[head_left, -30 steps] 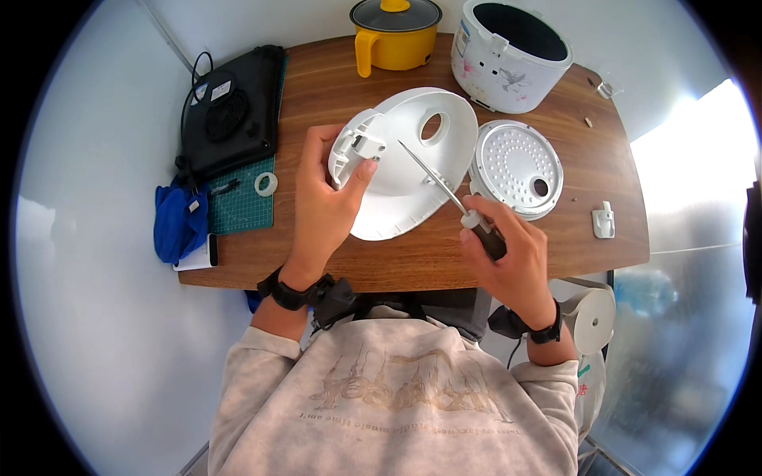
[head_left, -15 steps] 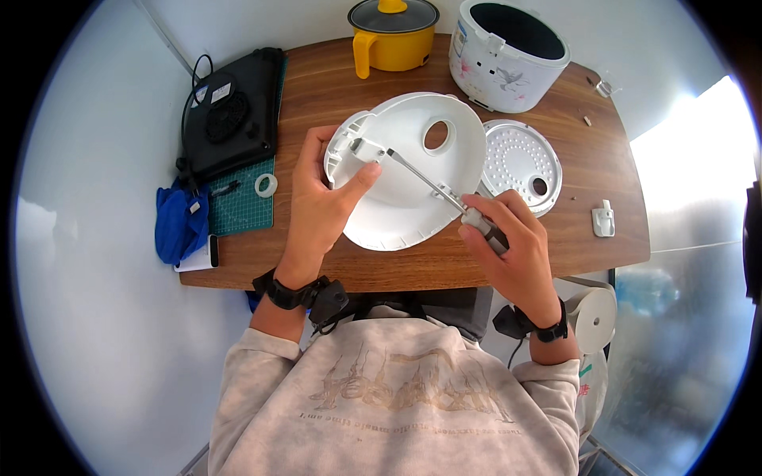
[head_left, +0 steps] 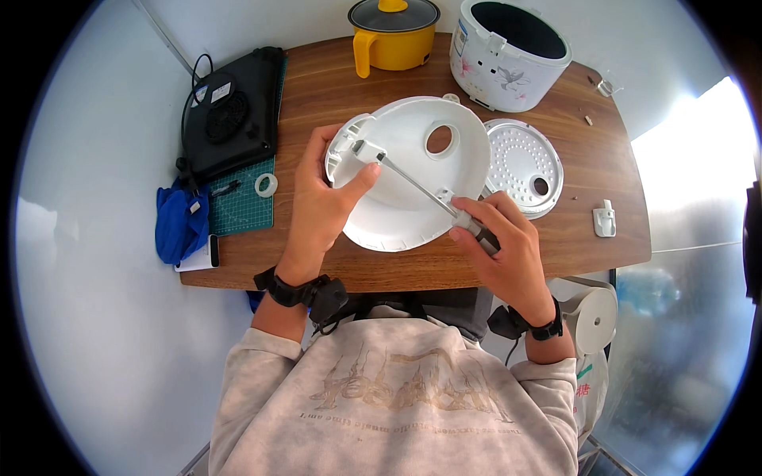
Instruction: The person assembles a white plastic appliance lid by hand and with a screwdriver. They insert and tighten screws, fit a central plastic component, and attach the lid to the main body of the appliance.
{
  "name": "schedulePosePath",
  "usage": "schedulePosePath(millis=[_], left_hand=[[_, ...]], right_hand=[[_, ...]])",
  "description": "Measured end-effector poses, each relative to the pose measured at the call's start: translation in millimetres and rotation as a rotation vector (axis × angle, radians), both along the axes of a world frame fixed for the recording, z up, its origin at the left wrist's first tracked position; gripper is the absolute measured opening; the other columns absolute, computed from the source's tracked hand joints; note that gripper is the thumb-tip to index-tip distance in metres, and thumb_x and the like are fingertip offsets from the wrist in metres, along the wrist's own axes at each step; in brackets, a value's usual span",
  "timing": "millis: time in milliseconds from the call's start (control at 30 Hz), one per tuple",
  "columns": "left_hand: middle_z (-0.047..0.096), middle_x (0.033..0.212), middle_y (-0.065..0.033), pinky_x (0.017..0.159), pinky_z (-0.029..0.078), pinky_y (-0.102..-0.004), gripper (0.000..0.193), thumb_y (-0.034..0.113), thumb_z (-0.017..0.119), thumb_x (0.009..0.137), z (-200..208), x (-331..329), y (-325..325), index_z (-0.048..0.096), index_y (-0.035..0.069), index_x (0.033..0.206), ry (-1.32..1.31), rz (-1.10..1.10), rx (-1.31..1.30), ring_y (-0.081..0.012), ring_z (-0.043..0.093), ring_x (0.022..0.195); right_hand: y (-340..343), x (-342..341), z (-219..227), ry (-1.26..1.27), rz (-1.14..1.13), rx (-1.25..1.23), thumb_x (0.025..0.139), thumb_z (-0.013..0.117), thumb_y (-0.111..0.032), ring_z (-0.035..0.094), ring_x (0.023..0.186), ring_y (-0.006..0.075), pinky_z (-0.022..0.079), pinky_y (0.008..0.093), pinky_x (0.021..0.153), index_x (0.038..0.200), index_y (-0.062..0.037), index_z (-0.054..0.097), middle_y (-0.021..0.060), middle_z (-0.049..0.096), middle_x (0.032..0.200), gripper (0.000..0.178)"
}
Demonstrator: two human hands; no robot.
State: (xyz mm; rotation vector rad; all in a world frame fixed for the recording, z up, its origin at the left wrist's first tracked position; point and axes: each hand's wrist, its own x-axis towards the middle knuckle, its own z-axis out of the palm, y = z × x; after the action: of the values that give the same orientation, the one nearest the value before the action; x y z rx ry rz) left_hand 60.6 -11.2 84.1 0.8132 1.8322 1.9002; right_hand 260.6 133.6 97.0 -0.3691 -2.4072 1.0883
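Note:
My left hand (head_left: 324, 202) grips the left edge of a white plastic rice cooker lid (head_left: 405, 214), thumb on its inner face and fingers behind the rim. The lid is tilted, hollow side up, with a round hole on its far right part. In my right hand (head_left: 508, 246) is a screwdriver (head_left: 419, 187) with a grey handle. Its tip meets a small white bracket (head_left: 371, 152) at the lid's left side, beside my left thumb. Whether the tip sits in a screw is too small to tell.
Behind the lid stand a yellow pot (head_left: 394, 44) and a white rice cooker body (head_left: 508, 59). A perforated metal inner lid (head_left: 520, 163) lies to the right, a small white part (head_left: 604, 220) farther right. At left are a black appliance (head_left: 234, 115), tape roll (head_left: 266, 185) and blue cloth (head_left: 181, 226).
My right hand has moved slightly left with the screwdriver, bringing its tip from just right of the bracket onto it. The lid has shifted slightly; my left hand keeps its grip.

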Motion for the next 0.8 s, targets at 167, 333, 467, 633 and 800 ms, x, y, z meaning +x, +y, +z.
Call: schedulePosePath(millis=[167,333,467,633,800], left_hand=[[0.065,0.113,-0.0113,0.085,0.056,-0.0301,0.052,0.013,0.08,0.083,-0.1,-1.0,0.2,0.054,0.003,0.126,-0.045,0.006,0.002,-0.0161,0.065,0.101],[0.065,0.114,-0.0124,0.086,0.057,-0.0316,0.055,0.013,0.081,0.081,-3.9,-3.4,0.6,0.052,0.003,0.128,-0.084,0.001,0.023,-0.0178,0.066,0.103],[0.064,0.114,-0.0127,0.086,0.056,-0.0308,0.054,0.011,0.079,0.082,-4.0,-2.5,0.3,0.052,0.002,0.128,-0.095,0.0,0.022,-0.0166,0.064,0.103],[0.064,0.115,-0.0124,0.086,0.056,-0.0309,0.054,0.01,0.078,0.082,-4.8,-2.2,-0.3,0.052,0.002,0.128,-0.117,-0.002,0.016,-0.017,0.064,0.104],[0.063,0.116,-0.0116,0.087,0.056,-0.0313,0.053,0.009,0.078,0.082,-6.5,-3.2,-3.0,0.052,0.003,0.128,-0.133,0.001,0.013,-0.0175,0.063,0.105]], right_hand=[[-0.2,3.6,-0.1,-0.017,-0.043,0.019,0.084,0.075,-0.008,0.063,0.077,0.024,0.053,0.0332,0.069,0.115,-0.0054,0.07,0.0092,0.06,0.095,0.032],[2.8,6.0,-3.0,0.002,-0.051,0.048,0.082,0.072,-0.005,0.066,0.074,0.0244,0.053,0.0326,0.066,0.116,-0.0055,0.069,0.0102,0.064,0.094,0.034],[1.3,5.9,-0.7,-0.011,-0.051,0.059,0.082,0.071,-0.005,0.067,0.07,0.0238,0.053,0.0314,0.063,0.115,-0.0066,0.069,0.0093,0.067,0.088,0.034],[5.4,3.1,2.1,0.031,-0.076,0.221,0.079,0.073,-0.005,0.067,0.069,0.0227,0.054,0.0318,0.062,0.114,-0.0087,0.069,0.0071,0.069,0.086,0.035],[14.2,0.2,0.4,0.083,-0.033,0.401,0.079,0.075,-0.005,0.067,0.075,0.0194,0.054,0.0319,0.062,0.112,-0.0109,0.071,0.0039,0.07,0.093,0.035]])
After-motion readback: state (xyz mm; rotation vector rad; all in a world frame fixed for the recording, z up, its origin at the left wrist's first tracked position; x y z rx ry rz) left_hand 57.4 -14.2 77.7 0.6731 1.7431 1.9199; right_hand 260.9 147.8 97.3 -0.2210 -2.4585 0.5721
